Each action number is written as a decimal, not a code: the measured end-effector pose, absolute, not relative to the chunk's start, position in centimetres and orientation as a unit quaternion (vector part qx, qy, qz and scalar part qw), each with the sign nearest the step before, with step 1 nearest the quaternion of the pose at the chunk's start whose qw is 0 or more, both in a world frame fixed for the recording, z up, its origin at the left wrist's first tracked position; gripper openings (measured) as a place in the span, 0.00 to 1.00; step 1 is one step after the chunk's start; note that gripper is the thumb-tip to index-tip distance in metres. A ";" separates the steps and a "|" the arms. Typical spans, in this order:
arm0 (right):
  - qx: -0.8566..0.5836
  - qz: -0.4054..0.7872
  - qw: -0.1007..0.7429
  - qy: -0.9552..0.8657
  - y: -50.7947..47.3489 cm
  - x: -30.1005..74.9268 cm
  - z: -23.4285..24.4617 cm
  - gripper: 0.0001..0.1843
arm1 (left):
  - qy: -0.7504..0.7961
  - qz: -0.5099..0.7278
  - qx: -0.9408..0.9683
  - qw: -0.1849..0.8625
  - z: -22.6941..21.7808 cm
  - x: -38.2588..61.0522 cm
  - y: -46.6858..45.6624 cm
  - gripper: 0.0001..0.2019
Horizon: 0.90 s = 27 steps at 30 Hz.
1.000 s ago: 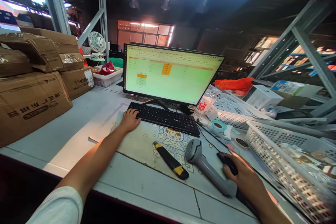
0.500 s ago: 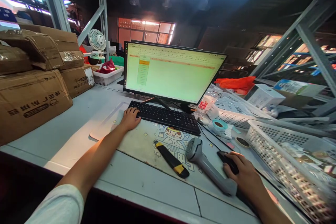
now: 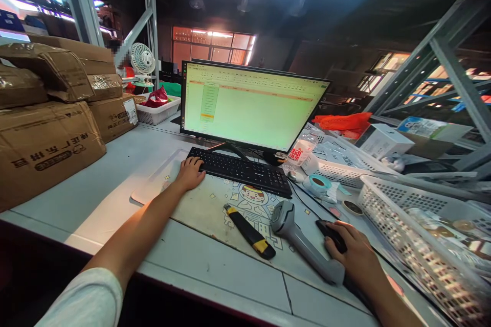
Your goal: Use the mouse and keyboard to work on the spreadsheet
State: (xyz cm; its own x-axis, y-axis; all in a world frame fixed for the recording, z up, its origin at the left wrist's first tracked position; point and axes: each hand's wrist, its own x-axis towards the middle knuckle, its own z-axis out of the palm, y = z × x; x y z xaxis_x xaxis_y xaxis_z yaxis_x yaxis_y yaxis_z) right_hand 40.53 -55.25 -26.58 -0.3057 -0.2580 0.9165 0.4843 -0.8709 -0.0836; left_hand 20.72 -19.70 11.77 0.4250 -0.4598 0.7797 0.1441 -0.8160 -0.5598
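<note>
My left hand (image 3: pixel 191 172) rests with its fingers lying on the left end of a black keyboard (image 3: pixel 245 171). My right hand (image 3: pixel 358 250) is wrapped over a black computer mouse (image 3: pixel 333 235) on a printed desk mat (image 3: pixel 203 209). Between the hands lie a black and yellow utility knife (image 3: pixel 251 232) and a grey barcode scanner (image 3: pixel 307 248), whose handle end is close to my right hand. Behind the keyboard stands a monitor (image 3: pixel 249 112) showing a spreadsheet, with a green column and one orange cell near its lower end.
Cardboard boxes (image 3: pixel 49 148) are stacked at the left, near a white basket (image 3: pixel 157 112) and a small fan (image 3: pixel 142 59). Tape rolls (image 3: pixel 318 183) and a large white basket (image 3: pixel 414 235) are at the right. A person (image 3: pixel 118 56) is partly visible behind the fan.
On the monitor the orange cell has shifted from the top of the green column to near its bottom. A person has appeared behind the fan. Both hands stay in place.
</note>
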 end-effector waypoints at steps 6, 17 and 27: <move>-0.538 -0.802 0.232 -0.118 -55.2 39.8 -26.2 0.21 | 0.097 -0.528 -0.793 0.288 11.8 20.7 -19.6 0.23; -0.536 -0.803 0.234 -0.115 -55.3 40.4 -26.3 0.21 | 0.097 -0.520 -0.799 0.285 11.7 20.2 -20.0 0.23; -0.533 -0.806 0.231 -0.113 -55.3 41.0 -26.6 0.23 | 0.099 -0.528 -0.794 0.285 11.9 20.7 -19.5 0.23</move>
State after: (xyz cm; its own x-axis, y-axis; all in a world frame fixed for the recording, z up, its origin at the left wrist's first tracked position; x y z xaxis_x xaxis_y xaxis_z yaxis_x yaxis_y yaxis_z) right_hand 41.01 -55.26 -26.60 -0.3259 -0.2523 0.9111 0.4924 -0.8680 -0.0643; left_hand 20.71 -19.52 11.89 0.4232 -0.4579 0.7818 0.1428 -0.8184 -0.5566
